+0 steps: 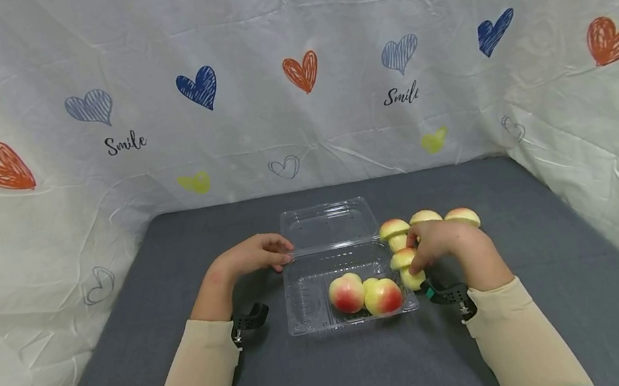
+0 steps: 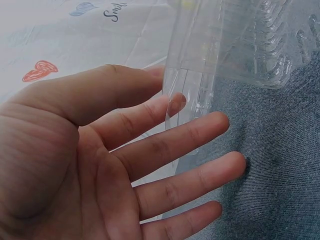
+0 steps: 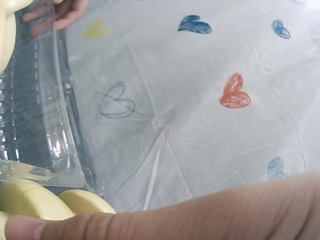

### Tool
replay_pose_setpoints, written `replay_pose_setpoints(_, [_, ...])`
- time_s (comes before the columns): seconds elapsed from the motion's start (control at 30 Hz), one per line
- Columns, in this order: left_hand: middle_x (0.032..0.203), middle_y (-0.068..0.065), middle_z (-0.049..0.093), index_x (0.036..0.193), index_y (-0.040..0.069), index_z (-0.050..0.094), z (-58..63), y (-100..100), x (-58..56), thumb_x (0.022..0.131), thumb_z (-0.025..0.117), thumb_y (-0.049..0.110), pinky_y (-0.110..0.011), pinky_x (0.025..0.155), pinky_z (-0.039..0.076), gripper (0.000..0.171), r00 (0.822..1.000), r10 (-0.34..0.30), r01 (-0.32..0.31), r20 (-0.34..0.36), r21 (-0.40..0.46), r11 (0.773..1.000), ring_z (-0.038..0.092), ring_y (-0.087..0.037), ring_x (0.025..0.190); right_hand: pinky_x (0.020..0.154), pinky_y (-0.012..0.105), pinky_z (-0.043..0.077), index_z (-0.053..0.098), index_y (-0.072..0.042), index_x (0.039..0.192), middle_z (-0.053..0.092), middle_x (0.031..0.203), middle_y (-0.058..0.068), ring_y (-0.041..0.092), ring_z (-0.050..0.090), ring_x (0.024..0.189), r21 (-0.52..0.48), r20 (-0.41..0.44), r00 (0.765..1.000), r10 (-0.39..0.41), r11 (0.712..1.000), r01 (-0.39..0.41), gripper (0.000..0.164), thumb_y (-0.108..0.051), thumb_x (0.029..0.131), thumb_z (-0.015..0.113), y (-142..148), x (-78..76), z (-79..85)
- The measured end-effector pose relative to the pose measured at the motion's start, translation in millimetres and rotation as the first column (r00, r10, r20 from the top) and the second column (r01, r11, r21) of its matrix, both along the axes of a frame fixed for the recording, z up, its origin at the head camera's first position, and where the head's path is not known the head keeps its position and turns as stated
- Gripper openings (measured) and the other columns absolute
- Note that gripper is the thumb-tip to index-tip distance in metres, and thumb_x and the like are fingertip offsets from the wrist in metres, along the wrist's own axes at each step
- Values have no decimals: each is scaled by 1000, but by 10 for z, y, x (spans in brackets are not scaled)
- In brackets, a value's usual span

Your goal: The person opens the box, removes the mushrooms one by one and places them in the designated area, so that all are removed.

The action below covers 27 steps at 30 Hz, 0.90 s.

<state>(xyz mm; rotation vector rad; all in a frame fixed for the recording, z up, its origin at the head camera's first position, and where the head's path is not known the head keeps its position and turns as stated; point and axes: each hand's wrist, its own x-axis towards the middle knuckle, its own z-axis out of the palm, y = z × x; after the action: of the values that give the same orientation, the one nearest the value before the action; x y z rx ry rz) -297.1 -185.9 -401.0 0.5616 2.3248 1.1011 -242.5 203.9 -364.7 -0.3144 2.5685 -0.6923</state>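
Observation:
A clear plastic clamshell box (image 1: 306,293) lies with its lid (image 1: 326,224) folded back. My left hand (image 1: 258,254) is at its left side, pinching the rim near the hinge between thumb and index finger; the other fingers of the left hand (image 2: 165,165) are spread. Inside the box, at the near right, lie red-and-yellow round-capped pieces (image 1: 347,294), which look like toy mushrooms on their sides. Just right of the box, my right hand (image 1: 443,243) holds a yellow toy mushroom (image 1: 405,259) with its thumb against it; its other fingers are mostly hidden.
More toy mushrooms (image 1: 393,230) stand behind and beside the right hand, one (image 1: 462,217) at the far right of the group. The dark grey cloth-covered table (image 1: 325,377) is backed by a white curtain (image 1: 252,128) printed with hearts.

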Motion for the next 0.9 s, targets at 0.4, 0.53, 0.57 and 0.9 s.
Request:
replay_pose_setpoints(0.4, [127, -10, 65, 136, 1, 59, -2, -2, -6, 103, 65, 24, -52, 98, 46, 41, 1000, -1, 1, 0, 3, 1000, 67, -27, 102, 71, 39, 44, 56, 2, 115, 57, 101, 11, 24, 54, 85, -2, -71, 996, -57, 998, 57, 51, -22, 81, 85, 30, 140, 236])
replay_pose_setpoints(0.53, [129, -10, 65, 137, 2, 59, -18, -4, -17, 103, 65, 25, -52, 100, 46, 42, 1000, -1, 1, 4, 0, 1000, 68, -27, 102, 74, 40, 47, 58, -1, 116, 62, 101, 10, 23, 58, 86, 8, -128, 991, -43, 999, 44, 49, -30, 85, 83, 12, 181, 312])
replay_pose_setpoints(0.57, [129, -10, 65, 137, 2, 59, -21, -4, -19, 103, 65, 26, -52, 100, 46, 42, 1000, -3, 3, 3, -1, 1000, 68, -27, 102, 74, 41, 48, 59, -1, 117, 63, 101, 10, 22, 59, 86, 5, -148, 988, -34, 999, 35, 49, -32, 86, 82, 3, 192, 328])
replay_pose_setpoints(0.9, [128, -10, 65, 137, 2, 60, -14, -2, -19, 103, 65, 26, -52, 99, 46, 42, 1000, -6, 6, -5, -8, 1000, 68, -26, 101, 85, 42, 55, 62, -5, 127, 66, 113, 10, 30, 66, 107, -152, -287, 956, 65, 982, -113, 45, -22, 89, 80, -162, 273, 377])
